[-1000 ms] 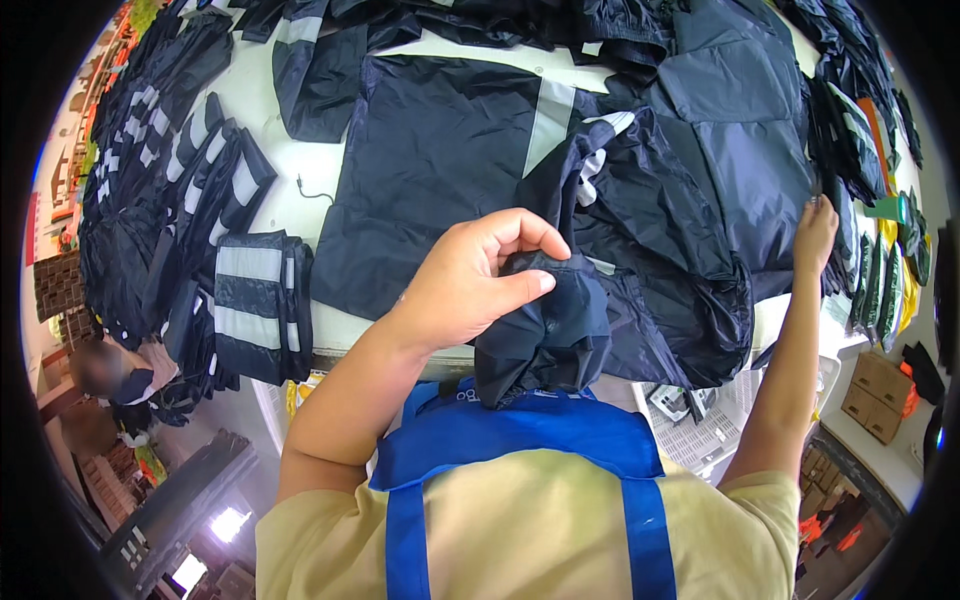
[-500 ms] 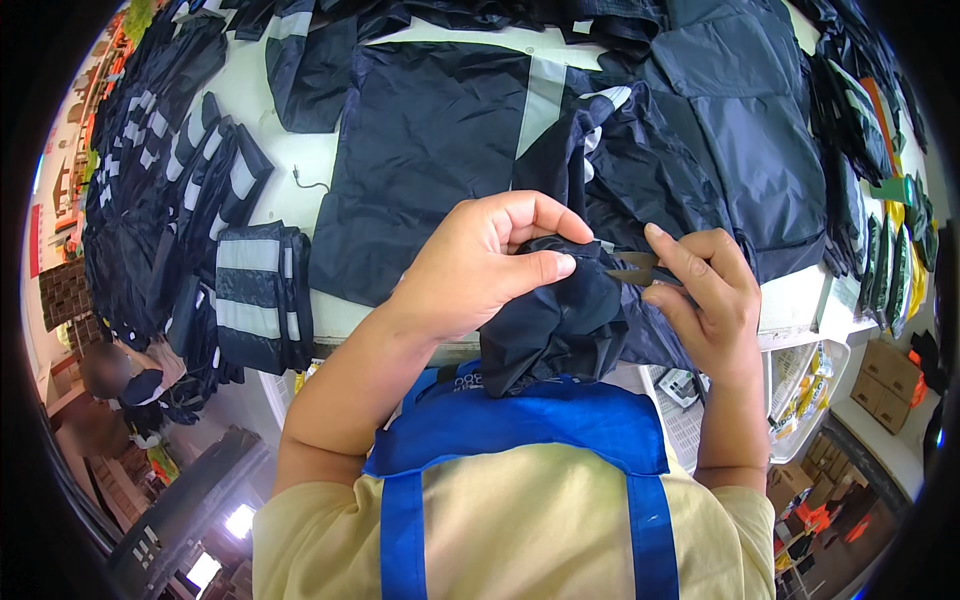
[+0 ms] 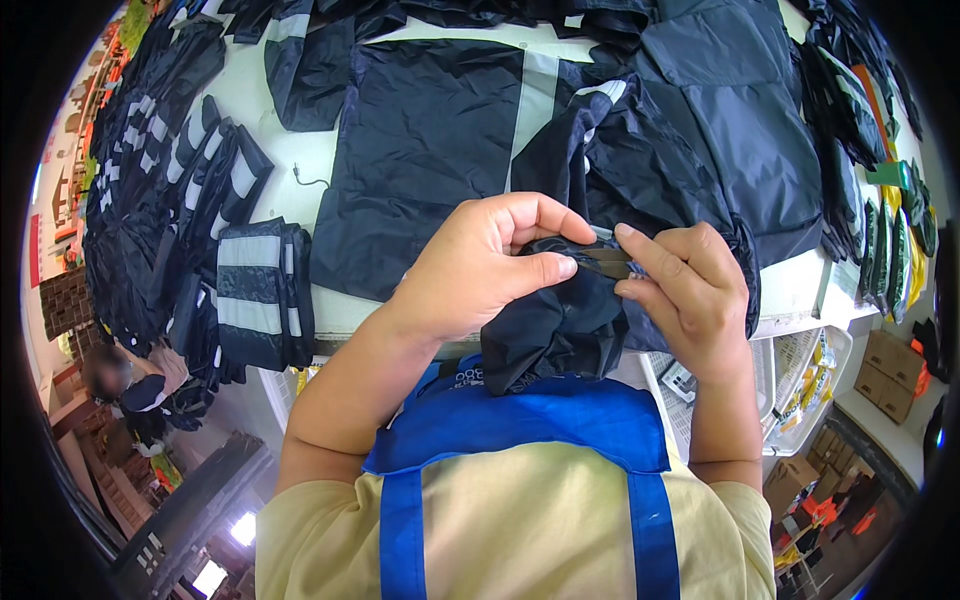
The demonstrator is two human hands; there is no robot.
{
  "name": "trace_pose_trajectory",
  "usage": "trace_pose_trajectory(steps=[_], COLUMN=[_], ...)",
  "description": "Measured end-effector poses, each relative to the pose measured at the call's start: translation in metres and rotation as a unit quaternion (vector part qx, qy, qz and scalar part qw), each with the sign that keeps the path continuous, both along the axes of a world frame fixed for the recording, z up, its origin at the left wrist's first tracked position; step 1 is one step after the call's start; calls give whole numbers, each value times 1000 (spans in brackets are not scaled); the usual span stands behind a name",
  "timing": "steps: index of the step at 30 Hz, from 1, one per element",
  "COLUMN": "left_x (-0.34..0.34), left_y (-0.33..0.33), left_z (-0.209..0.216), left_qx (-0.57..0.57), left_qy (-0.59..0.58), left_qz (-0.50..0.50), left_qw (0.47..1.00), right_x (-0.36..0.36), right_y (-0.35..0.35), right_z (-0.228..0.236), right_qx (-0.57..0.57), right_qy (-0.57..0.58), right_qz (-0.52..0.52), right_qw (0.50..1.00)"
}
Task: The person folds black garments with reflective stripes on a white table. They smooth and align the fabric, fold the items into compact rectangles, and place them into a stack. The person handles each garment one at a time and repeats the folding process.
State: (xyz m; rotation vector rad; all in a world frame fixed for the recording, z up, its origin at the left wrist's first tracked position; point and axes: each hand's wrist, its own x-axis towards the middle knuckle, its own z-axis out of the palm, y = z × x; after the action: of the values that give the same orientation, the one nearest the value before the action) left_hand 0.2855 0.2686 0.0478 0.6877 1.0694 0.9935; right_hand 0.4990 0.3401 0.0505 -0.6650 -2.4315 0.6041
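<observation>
My left hand (image 3: 470,255) pinches an edge of a dark rain garment (image 3: 560,335) between thumb and forefinger. The bunched cloth hangs down in front of the blue apron (image 3: 520,425). My right hand (image 3: 700,290) is closed around small thread snips (image 3: 607,262), with the handle mostly hidden by the fingers. Their blades point left and lie at the cloth, close to my left fingertips. From the held part, the same garment seems to run back over the table, where a reflective strip (image 3: 603,95) shows.
A dark garment with a pale band (image 3: 430,150) lies flat on the white table (image 3: 300,165). Folded striped garments (image 3: 262,300) are stacked at the left edge. White baskets (image 3: 800,390) stand below the right edge. A person (image 3: 140,385) is at the far left.
My right hand has moved left with the snips, bringing the blades to the cloth at my left fingertips. The blades look closer together. My left hand has hardly moved.
</observation>
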Motion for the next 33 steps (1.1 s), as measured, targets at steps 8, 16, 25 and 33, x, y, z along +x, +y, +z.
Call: trace_pose_trajectory(steps=[8,16,25,33], left_x=[3,5,14,13], left_y=[0,2,12,18], left_z=[2,1,-5,-4], left_qx=[-35,-41,-56,-27], left_qy=[-26,-56,-104,-110], left_qz=[6,13,11,-32], left_qw=[999,997,993,993], right_x=[1,7,-4,-1], right_y=[-3,-5,-12,-9], right_z=[-6,-24,-5,-27], right_qx=[59,-154,-136,-401], right_qy=[29,147,100,280], right_qz=[-1,-97,-75,-80], right_qw=[998,972,983,869])
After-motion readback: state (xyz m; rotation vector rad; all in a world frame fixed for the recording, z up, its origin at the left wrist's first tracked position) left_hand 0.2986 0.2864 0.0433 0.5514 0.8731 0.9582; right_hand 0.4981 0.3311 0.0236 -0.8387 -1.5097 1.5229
